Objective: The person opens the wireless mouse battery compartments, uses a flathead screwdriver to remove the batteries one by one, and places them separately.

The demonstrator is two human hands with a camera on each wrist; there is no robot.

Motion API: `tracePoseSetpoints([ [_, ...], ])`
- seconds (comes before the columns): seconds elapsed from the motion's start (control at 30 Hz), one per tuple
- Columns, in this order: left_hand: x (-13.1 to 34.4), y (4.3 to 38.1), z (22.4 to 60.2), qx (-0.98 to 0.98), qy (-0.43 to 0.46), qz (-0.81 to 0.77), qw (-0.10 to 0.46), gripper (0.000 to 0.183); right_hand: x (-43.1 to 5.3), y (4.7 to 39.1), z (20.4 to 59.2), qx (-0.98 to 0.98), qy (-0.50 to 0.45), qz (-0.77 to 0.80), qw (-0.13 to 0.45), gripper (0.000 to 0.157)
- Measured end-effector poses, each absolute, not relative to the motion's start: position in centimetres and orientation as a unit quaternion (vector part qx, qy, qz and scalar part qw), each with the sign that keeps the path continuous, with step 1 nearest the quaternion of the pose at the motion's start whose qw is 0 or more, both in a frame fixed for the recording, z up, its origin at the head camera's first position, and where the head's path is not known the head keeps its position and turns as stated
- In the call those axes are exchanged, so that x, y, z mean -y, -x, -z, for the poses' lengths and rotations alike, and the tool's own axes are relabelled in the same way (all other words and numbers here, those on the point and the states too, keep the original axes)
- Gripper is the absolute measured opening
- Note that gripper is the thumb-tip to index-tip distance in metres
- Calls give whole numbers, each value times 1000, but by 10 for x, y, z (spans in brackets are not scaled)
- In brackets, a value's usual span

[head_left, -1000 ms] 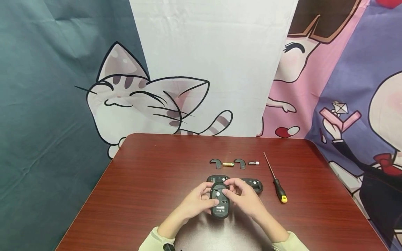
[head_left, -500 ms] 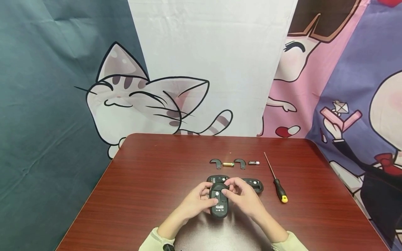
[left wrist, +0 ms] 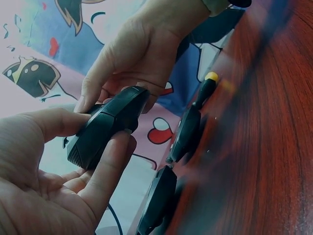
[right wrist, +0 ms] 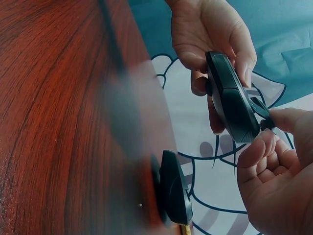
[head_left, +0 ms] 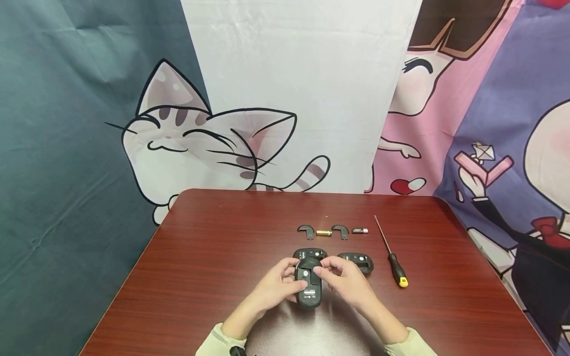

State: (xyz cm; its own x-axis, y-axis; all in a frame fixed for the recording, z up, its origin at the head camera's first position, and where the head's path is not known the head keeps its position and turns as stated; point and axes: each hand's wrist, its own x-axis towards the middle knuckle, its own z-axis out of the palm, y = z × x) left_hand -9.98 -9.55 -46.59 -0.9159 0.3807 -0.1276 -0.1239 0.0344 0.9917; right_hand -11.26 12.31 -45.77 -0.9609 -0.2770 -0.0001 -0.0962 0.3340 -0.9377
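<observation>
My left hand (head_left: 279, 284) grips a black computer mouse (head_left: 310, 298) with its underside facing up, thumb on the underside and fingers around the left side. At the mouse's far end, my right hand (head_left: 345, 277) pinches a thin black battery cover (right wrist: 259, 108) between thumb and fingers. In the right wrist view the cover stands at an angle off the mouse's underside. From the left wrist view, the mouse (left wrist: 105, 125) is up above the table, its side facing the camera.
Two other black mice (head_left: 309, 253) (head_left: 362, 262) lie underside up just beyond the hands. Behind them are two hook-shaped covers (head_left: 307, 230) (head_left: 341, 231) and two small batteries (head_left: 324, 233) (head_left: 359, 231). A screwdriver (head_left: 395, 267) with a black and yellow handle lies at the right.
The held mouse has shifted slightly left in the head view. My left thumb and right hand keep nearly the same places on it.
</observation>
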Motion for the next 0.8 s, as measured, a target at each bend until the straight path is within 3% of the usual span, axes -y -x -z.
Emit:
tracePoseSetpoints([
  [0.8,104,99,467,-695,-90,-691,179,62,-120,113,451,-798,149,575,99,19],
])
